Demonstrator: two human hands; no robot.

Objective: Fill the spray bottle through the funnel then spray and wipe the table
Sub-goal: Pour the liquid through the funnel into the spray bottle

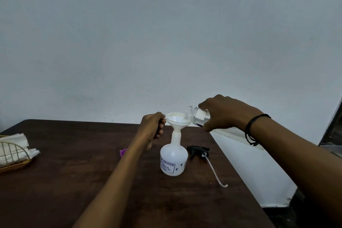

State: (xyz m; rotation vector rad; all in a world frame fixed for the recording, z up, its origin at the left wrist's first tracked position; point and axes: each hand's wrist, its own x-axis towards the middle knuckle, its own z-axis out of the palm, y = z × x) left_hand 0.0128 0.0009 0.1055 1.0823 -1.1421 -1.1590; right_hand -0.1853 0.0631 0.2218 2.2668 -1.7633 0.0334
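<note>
A white spray bottle (pixel 174 161) with blue print stands upright on the dark wooden table (pixel 74 181), its top off. A white funnel (pixel 176 119) sits in its neck. My left hand (pixel 152 126) grips the funnel's rim on the left side. My right hand (pixel 227 113) holds a clear plastic bottle (pixel 196 116) tipped nearly level, its open mouth over the funnel's right edge. The black trigger head (pixel 198 151) with its long white dip tube (pixel 215 172) lies on the table just right of the spray bottle.
A wire basket (pixel 13 161) with white paper towels (pixel 13 144) sits at the table's left edge. A small purple cap (pixel 123 153) peeks out behind my left forearm. The table's right edge runs diagonally near the trigger head; a pale wall stands behind.
</note>
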